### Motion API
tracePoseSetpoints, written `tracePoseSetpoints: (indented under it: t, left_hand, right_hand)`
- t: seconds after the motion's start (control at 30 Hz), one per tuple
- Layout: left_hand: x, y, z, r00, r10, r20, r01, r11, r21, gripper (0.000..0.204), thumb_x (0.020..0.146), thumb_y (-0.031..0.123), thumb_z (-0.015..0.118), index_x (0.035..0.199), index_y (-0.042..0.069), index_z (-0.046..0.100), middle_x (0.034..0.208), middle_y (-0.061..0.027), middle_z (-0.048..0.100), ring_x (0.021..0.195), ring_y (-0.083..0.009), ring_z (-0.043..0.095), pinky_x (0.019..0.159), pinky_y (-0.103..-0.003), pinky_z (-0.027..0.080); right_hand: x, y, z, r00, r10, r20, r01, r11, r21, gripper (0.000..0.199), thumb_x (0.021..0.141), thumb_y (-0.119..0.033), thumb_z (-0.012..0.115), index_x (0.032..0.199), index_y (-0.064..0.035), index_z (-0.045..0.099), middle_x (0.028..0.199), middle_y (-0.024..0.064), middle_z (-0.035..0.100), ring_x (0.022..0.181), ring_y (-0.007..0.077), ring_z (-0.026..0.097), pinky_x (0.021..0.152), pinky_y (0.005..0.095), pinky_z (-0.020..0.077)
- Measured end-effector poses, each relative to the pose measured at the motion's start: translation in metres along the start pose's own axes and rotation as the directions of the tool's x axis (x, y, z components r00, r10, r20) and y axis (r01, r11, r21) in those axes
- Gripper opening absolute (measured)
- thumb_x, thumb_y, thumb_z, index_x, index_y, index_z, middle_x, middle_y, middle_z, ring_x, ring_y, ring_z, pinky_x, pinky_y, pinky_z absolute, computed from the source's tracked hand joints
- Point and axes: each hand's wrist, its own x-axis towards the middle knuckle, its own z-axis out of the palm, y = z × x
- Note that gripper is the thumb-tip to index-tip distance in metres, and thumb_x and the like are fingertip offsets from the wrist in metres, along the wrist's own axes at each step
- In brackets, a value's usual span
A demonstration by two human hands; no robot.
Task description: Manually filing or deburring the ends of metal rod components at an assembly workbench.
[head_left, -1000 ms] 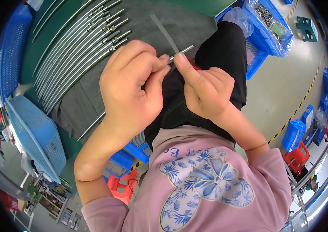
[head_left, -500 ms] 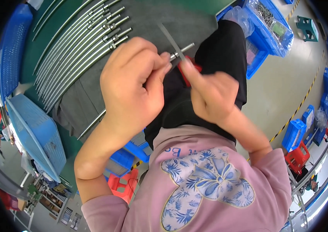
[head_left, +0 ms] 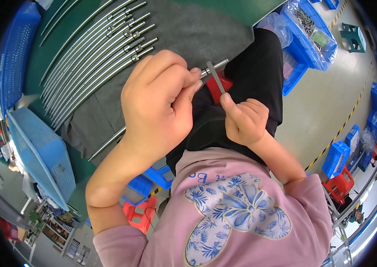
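My left hand (head_left: 159, 98) is closed round a slim metal rod (head_left: 219, 64), finger and thumb pinching it just below its collar. The rod runs under my wrist, and its lower end shows over the grey cloth. A flat grey strip (head_left: 216, 78) is gripped in my right hand (head_left: 247, 121), thumb along it. The strip's far end lies across the rod beside the collar; whether it touches, I cannot tell. To the left, several similar metal rods (head_left: 92, 66) lie side by side, many with collars near their upper ends.
Grey cloth (head_left: 188, 33) covers part of the green table (head_left: 237, 10). Blue perforated baskets (head_left: 48, 153) stand at the left. A blue bin (head_left: 286, 13) with small metal parts is at the upper right. Something red (head_left: 215, 89) lies by my dark trousers. Stools stand on the floor.
My right hand has drawn back down and toward me, pulling the strip so that its far end is now near the rod. The left hand and rod have shifted slightly right and down.
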Motion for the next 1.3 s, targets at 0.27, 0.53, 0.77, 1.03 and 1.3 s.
tracePoseSetpoints:
  t: [0.27,0.53,0.77,1.03,1.3]
  left_hand:
    - [-0.002,0.001,-0.001,1.0,-0.015,0.007,0.015,1.0,0.011,0.018,0.064,-0.007,0.07,0.07,0.001,0.056,0.071,-0.008,0.052,0.062,-0.0266,0.051,0.055,-0.035,0.041]
    - [-0.003,0.0,-0.002,1.0,-0.013,0.003,0.013,1.0,0.0,0.018,0.065,-0.007,0.07,0.07,0.001,0.056,0.072,-0.0082,0.053,0.063,-0.027,0.052,0.055,-0.035,0.042]
    - [-0.001,-0.001,-0.004,1.0,0.003,0.015,-0.003,1.0,0.014,0.017,0.065,-0.007,0.071,0.073,0.001,0.058,0.072,-0.0079,0.054,0.063,-0.0268,0.053,0.055,-0.035,0.042]
    - [-0.001,0.0,-0.008,1.0,-0.004,0.027,0.003,0.999,0.035,0.016,0.065,-0.005,0.073,0.074,0.001,0.061,0.071,-0.008,0.054,0.062,-0.0255,0.054,0.055,-0.034,0.042]
    - [-0.001,-0.001,-0.009,0.999,0.002,0.044,-0.004,0.999,0.049,0.015,0.067,-0.003,0.073,0.078,0.002,0.063,0.073,-0.0073,0.055,0.063,-0.0253,0.055,0.056,-0.034,0.043]
  right_hand:
    - [0.014,-0.004,-0.006,0.999,0.008,0.036,-0.009,1.0,0.017,0.058,0.056,0.003,0.061,0.112,-0.0057,0.07,0.048,-0.0023,0.031,0.037,0.0126,0.032,0.038,0.0276,0.0285]
    - [0.023,-0.005,-0.012,0.993,-0.017,0.12,0.011,0.999,0.051,0.049,0.066,0.009,0.063,0.115,0.0015,0.066,0.054,0.0007,0.049,0.039,0.0163,0.042,0.042,0.0302,0.0316]
    - [0.038,-0.009,-0.002,1.0,-0.022,0.002,0.022,0.999,0.043,0.049,0.063,0.011,0.061,0.111,0.0033,0.068,0.052,0.0007,0.045,0.039,0.0142,0.038,0.042,0.0291,0.0291]
    - [-0.023,0.0,-0.04,0.998,0.047,0.053,-0.051,0.996,0.076,0.055,0.056,0.005,0.062,0.111,-0.0022,0.069,0.05,-0.0005,0.033,0.039,0.0154,0.032,0.041,0.0283,0.0266]
    - [0.065,-0.003,-0.014,0.966,0.172,-0.192,-0.144,0.978,0.151,0.034,0.066,0.007,0.067,0.097,-0.0044,0.071,0.066,0.0041,0.06,0.05,0.0129,0.053,0.046,0.0233,0.0417]
